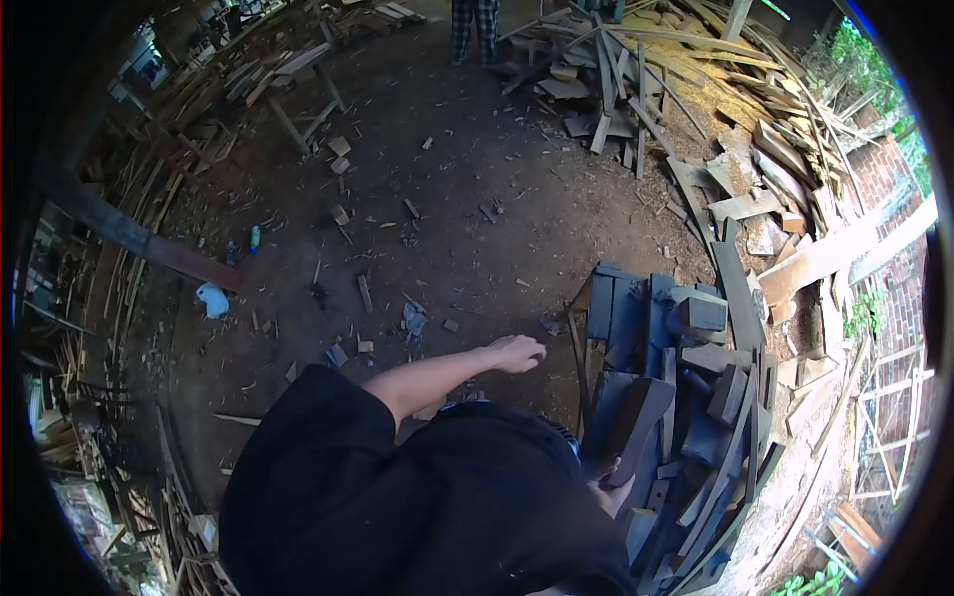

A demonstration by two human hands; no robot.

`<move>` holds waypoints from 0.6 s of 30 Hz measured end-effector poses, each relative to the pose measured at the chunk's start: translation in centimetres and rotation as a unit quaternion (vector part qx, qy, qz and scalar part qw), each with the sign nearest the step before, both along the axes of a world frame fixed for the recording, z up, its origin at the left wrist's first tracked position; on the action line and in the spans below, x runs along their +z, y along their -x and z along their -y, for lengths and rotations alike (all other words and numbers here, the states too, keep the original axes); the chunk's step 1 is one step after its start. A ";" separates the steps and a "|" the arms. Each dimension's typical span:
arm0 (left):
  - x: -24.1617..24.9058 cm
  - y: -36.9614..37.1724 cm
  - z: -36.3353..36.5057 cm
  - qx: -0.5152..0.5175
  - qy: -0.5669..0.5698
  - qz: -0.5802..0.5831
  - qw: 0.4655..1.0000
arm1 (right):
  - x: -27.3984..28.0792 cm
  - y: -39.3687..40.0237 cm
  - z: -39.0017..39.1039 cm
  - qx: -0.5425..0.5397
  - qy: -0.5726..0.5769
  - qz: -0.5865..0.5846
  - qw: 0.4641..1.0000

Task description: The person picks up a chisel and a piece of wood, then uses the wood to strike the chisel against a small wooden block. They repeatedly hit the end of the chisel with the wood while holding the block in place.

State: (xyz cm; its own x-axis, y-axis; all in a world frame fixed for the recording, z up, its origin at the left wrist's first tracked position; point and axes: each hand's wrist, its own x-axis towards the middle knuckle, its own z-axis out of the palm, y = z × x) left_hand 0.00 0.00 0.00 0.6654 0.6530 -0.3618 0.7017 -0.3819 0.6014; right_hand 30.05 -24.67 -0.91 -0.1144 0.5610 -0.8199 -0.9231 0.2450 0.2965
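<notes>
My right hand (613, 489) is at the near end of a thick, dark wooden block (641, 412), its fingers closed around that end. The block lies tilted on top of a pile of dark offcuts (701, 397) at my right side. My left hand (515, 354) hangs in front of my body over the dirt floor, left of the pile. Its fingers are loosely curved with a gap to the thumb, and I see nothing in it. Part of my right hand is hidden by my dark shirt and the block.
Wood scraps and litter dot the dirt floor (397, 199). A heap of planks (616, 79) with sawdust rises at the far right. More boards (288, 65) are stacked at the far left. A person in checked trousers (475, 30) stands ahead. A brick wall (884, 189) borders the right.
</notes>
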 end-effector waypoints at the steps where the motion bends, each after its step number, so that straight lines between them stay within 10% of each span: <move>1: 0.1 -1.8 -0.1 0.001 -0.003 0.040 0.999 | 0.9 -1.0 0.1 0.004 0.015 0.023 1.000; 9: 0.7 -3.5 1.0 -0.023 0.011 0.100 0.995 | 2.4 2.6 -0.9 0.057 0.098 0.188 0.976; 13: 0.1 -2.8 2.0 -0.017 0.041 0.095 0.994 | 0.8 1.2 -1.2 0.023 0.001 -0.025 0.999; 18: -0.9 -0.9 2.5 -0.004 0.051 0.072 0.996 | -2.5 1.2 1.0 0.083 -0.033 0.475 0.876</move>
State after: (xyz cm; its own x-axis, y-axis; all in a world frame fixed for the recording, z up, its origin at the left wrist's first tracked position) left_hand 0.91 -2.46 -0.93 0.7198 0.6127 -0.3263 0.6027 -0.3186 0.7316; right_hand 28.80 -25.65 -3.40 0.5158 0.6517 -0.5560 -0.7826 0.0945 -0.6152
